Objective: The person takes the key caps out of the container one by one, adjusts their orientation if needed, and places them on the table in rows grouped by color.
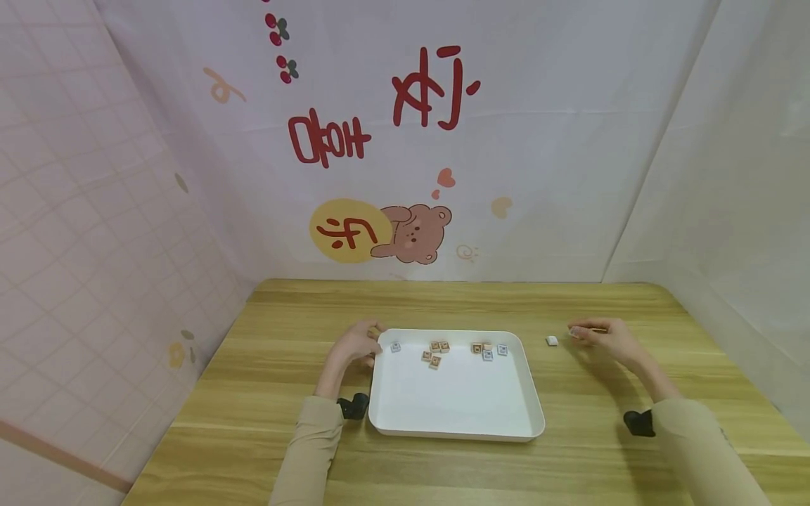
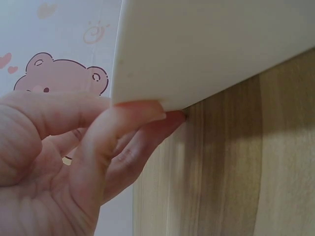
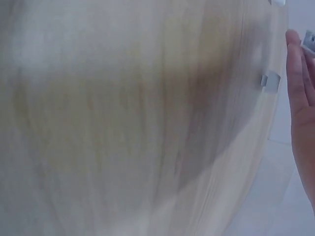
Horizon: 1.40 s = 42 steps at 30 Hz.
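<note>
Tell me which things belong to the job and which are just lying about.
Seemingly the job:
- left hand, holding tray
- right hand, with held piece
- tray pieces
- loose piece, probably

Just surroundings:
- table
- backdrop

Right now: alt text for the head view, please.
A person's right hand pinches a small white piece at a wooden table, near another white piece, while the left hand holds the far-left corner of a white tray. Small brown and white pieces lie in the tray; behind is a pale backdrop with red characters and a cartoon bear.
</note>
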Available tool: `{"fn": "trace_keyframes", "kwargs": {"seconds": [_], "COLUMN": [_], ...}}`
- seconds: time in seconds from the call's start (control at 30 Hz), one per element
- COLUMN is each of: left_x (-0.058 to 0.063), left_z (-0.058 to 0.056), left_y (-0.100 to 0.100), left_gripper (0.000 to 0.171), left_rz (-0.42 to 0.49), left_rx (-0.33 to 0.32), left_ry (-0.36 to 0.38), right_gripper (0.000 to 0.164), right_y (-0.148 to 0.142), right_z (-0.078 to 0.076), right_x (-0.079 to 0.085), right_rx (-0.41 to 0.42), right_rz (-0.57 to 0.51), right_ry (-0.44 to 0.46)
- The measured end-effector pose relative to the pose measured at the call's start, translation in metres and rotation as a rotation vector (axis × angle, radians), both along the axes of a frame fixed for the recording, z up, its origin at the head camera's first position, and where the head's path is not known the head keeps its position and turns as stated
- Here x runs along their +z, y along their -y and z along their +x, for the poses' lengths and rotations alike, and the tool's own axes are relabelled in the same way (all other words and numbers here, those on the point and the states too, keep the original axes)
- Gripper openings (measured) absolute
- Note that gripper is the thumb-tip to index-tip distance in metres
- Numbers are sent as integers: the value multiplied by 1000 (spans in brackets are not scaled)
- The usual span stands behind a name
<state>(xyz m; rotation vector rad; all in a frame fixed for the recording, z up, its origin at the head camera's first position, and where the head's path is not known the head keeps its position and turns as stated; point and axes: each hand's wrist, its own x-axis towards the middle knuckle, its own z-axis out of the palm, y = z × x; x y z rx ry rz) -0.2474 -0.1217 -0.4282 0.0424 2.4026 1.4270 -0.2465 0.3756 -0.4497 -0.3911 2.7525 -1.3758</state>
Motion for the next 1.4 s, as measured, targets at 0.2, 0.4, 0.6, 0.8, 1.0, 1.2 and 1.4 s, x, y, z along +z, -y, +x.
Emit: {"fn": "trace_keyframes", "kwargs": {"seconds": [0.2,0.4,0.6,0.8,1.0,1.2,1.4], "left_x": [4,1,2,3,2,3,3], "left_z": [3,0,1,1,1,2,2], "left_y": [0,-1,0,0,-1,-1,-1], "left_gripper": [44,46,48,48,47,47,48], "left_rz": [0,-8,-10,-5,-3,-3,-4], "left_rx": [-8,6,5,3,0,-3,-2], "left_ry": [2,17,18,18,5,-3,-5], "right_gripper": [35,34,28,23,22,24,31], "right_y": [-1,0,4,7,10,8,5], "right_z": [1,-1,-6,-11,-12,-11,-6], "right_x": [-2,-5,-12,-18,-19,-18,-11], "right_rx": [-63,-77,-88,-80,-67,-56,-54], "right_rz": [100,161,245,235,265,258,234], "right_ry": [-23,-67,-128,-126,-130,-109,-110]}}
